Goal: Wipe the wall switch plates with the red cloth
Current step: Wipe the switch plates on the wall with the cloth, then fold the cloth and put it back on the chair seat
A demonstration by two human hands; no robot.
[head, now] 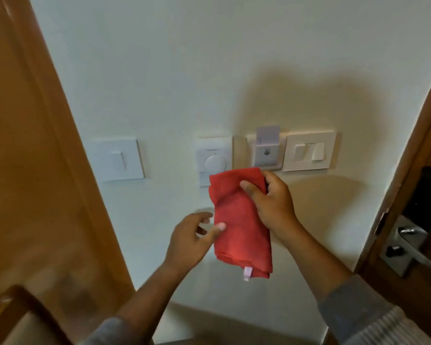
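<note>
A folded red cloth (239, 227) hangs in front of the white wall, just below the row of switch plates. My right hand (271, 205) grips its upper right part, thumb across the front. My left hand (192, 237) touches the cloth's left edge with the thumb, fingers spread. On the wall sit a single rocker plate (118, 159) at the left, a round dial plate (214, 158) whose lower edge the cloth hides, a key-card holder (265, 150) with a card in it, and a double rocker plate (309, 150) at the right.
A wooden door frame (35, 145) runs down the left side. At the right stands a wooden door (408, 195) with a metal lock plate and handle (408, 245). A wooden piece of furniture (13, 314) shows at the bottom left.
</note>
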